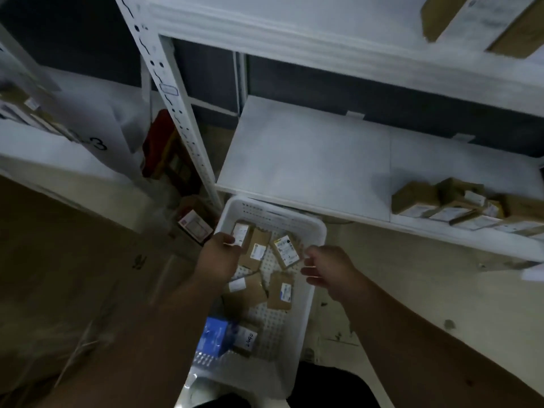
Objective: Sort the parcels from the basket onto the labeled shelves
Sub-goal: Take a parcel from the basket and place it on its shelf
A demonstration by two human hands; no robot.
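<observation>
Parcels (259, 249): about eight left in white basket (316, 228) at 6 o'clock | done: cluster of boxes (441, 203) on lower shelf (309, 154) at 3 o'clock; one box (482, 19) on upper shelf at 1 | left hand (219, 254) fingers pinch labeled parcel (242, 232); right hand (326, 267) fingers loosely curled, empty | judged: partway, most sorting remains.

Both hands (219, 254) over parcel basket (306, 304)

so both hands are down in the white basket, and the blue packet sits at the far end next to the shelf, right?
Not quite. The head view shows the blue packet at the near end of the white basket, by the person's body. Left hand and right hand are over the basket.
</observation>
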